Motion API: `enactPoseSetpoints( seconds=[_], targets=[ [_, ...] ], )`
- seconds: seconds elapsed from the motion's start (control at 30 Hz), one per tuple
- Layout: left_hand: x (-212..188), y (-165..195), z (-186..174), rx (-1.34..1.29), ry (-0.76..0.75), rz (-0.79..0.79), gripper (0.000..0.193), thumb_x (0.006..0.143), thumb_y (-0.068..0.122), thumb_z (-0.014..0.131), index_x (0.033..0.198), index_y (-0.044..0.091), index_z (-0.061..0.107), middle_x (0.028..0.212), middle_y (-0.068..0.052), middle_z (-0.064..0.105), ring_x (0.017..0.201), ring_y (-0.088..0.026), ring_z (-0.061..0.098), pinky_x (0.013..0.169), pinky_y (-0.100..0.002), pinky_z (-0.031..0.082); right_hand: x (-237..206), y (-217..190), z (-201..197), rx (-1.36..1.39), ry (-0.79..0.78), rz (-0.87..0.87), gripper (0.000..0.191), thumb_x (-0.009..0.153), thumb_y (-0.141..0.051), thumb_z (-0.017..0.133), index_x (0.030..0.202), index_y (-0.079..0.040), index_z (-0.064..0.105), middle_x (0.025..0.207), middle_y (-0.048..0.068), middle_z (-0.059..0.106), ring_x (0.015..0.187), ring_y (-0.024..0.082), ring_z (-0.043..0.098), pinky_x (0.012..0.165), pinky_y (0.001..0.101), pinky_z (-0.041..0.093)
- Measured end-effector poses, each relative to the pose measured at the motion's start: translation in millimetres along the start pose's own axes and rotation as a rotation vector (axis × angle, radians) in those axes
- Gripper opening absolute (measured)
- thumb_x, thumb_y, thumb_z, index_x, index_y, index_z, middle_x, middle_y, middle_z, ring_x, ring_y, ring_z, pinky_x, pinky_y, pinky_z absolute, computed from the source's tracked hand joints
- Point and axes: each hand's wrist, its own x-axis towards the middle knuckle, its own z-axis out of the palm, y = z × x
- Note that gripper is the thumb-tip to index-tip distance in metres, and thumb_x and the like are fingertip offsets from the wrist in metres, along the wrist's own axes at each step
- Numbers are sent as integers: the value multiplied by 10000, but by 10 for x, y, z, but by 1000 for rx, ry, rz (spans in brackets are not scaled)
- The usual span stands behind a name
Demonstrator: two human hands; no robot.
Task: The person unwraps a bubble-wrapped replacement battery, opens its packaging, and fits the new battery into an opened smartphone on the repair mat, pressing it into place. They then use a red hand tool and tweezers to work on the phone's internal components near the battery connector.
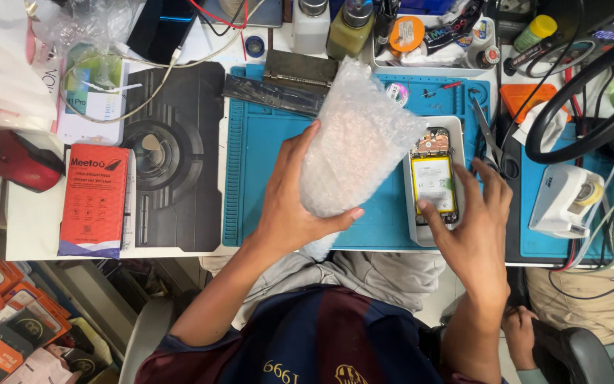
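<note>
**Two hands over the blue mat, one wrapped on a bubble-wrap pouch**

Left hand (294,206) clamped around the lower end of a bubble-wrap pouch (355,142), thumb across the front, fingers behind. Pouch held up off the mat, tilted, top end pointing away toward the bottles.

Right hand (472,226) open, fingers spread, holding nothing. Fingertips rest on an opened phone (435,178), back off, battery showing. Phone lies in a white tray (411,213) on the right part of the blue mat (257,178). Hands well apart, pouch just beside the tray's left edge.

Room: bare mat to the left of the pouch, out to the mat's left edge. Mat's near edge runs close to the table edge, right above the person's lap. Tweezers (488,135) lie just beside the tray's right side. Dark flat parts (278,89) lie along the mat's far-left corner.

Further out: black pad (172,156) touching the mat's left edge, red box (95,199) on its left, red mouse (21,162) beyond that. Far edge crowded: bottles (349,28), tape rolls, small bin. Right side: white tape dispenser (566,199), thick black hose (591,92) arcing over, loose cables.

Another person's hand (519,333) shows low right, below the table edge.
</note>
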Motion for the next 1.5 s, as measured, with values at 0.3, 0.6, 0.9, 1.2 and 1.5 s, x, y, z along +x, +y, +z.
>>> enactPoseSetpoints(
  seconds=[0.3, 0.6, 0.9, 1.2, 1.5],
  targets=[
    [-10, 66, 278, 5, 50, -95, 1028, 937, 387, 807, 1662, -5, 191, 1521, -241, 464, 1412, -404, 503, 1172, -475, 445, 210, -361, 424, 1167, -167, 183, 496, 1038, -39, 598, 1508, 22, 454, 1278, 129, 695, 1096, 140, 668, 851, 272, 581],
    [-28, -96, 184, -33, 120, -114, 773, 1072, 318, 670, 1643, -17, 271, 1588, -241, 391, 1483, -420, 456, 1239, -487, 405, 176, -524, 624, 1044, 20, 76, 399, 998, 35, 695, 1381, 29, 584, 1305, 121, 657, 1052, 131, 689, 770, 220, 534],
    [-20, -46, 160, 20, 97, -7, 173, 1054, 210, 682, 1211, 138, 670, 1648, -256, 232, 1529, -455, 371, 1220, -491, 403, 284, -630, 478, 820, 15, -84, 270, 959, 64, 726, 1221, 11, 692, 1147, 108, 673, 975, 129, 716, 714, 216, 626],
    [-4, -105, 120, 7, 121, 71, 53, 1047, 145, 677, 1038, 93, 684, 1682, -254, 186, 1610, -494, 198, 1321, -560, 240, 279, -656, 518, 735, 32, -140, 223, 919, 67, 761, 1125, 23, 688, 1121, 114, 642, 942, 142, 685, 690, 235, 631],
    [-39, -190, 216, 24, 101, 70, 130, 1059, 105, 574, 952, 37, 601, 1439, -172, 532, 1591, -446, 340, 1311, -619, 153, 319, -663, 455, 593, -46, -235, 189, 907, 101, 750, 1039, 46, 627, 985, 116, 593, 851, 189, 677, 695, 285, 631]
  ],
)
